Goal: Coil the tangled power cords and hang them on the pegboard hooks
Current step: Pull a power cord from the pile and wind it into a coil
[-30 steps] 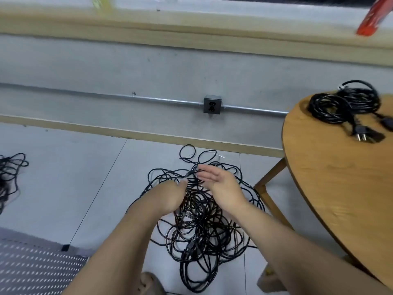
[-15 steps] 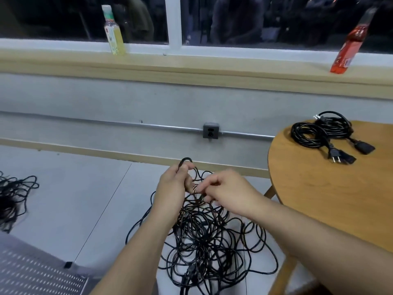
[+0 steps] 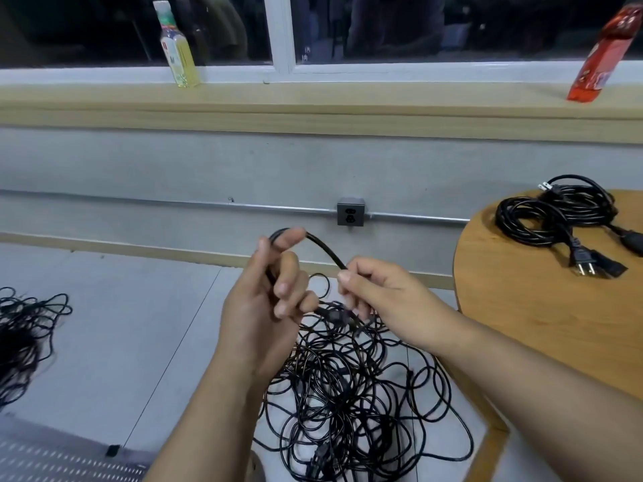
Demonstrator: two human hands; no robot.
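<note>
I can't read any wording here: the bottle (image 3: 179, 55) label far left and the red packet (image 3: 599, 60) print far right are blurred.

even indoor light, dark window (image 3: 452, 26) with reflections, soft shadows, wide-angle bend at edges, slight blur throughout

Two hands hold one black cord (image 3: 325, 248) above a tangled pile (image 3: 348, 394) on the floor.
The left hand (image 3: 268, 300) grips the cord with curled fingers; the cord arches from it to the right hand (image 3: 379, 297), which pinches it. The pile lies just beside a round wooden table (image 3: 522, 325), where coiled cords (image 3: 556, 213) rest. A second tangle (image 3: 24, 335) lies well apart at the left, near a perforated board (image 3: 52, 460). A yellow bottle (image 3: 177, 46) stands on the window sill.
</note>
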